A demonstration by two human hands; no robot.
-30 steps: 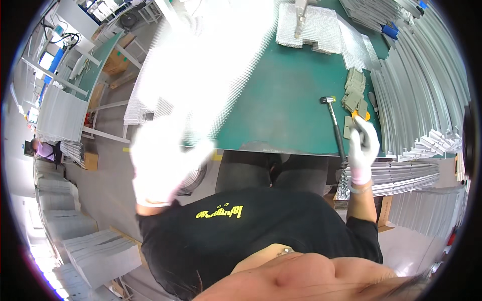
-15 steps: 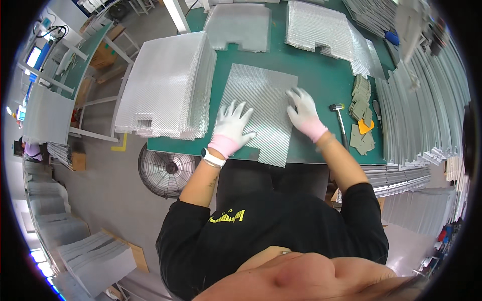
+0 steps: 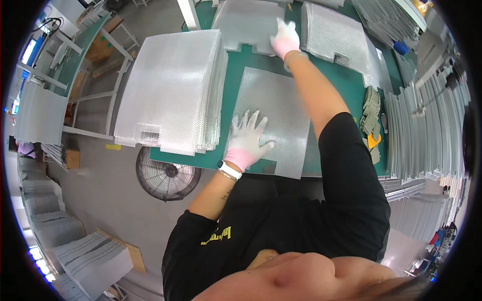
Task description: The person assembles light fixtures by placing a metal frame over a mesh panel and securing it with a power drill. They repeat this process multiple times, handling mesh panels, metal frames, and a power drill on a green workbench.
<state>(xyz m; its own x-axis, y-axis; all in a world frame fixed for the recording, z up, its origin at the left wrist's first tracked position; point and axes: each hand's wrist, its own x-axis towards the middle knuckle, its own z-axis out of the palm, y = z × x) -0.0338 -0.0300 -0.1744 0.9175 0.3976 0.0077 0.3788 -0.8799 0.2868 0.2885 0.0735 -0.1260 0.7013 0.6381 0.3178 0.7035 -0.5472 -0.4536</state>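
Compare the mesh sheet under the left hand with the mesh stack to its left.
The mesh sheet looks like one thin layer; the mesh stack has many. The sheet looks darker grey, the stack whiter. The left hand rests on the sheet; no hand touches the stack. Both have a cutout in the near edge.

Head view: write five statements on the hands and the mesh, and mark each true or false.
1. The left hand and the right hand both wear gloves. True.
2. The left hand lies on the single mesh sheet. True.
3. The right hand lies on that sheet too. False: it is farther out, at the right edge of the far mesh.
4. The tall mesh stack stands left of the single sheet. True.
5. The left wrist is bare. False: it wears a white watch.
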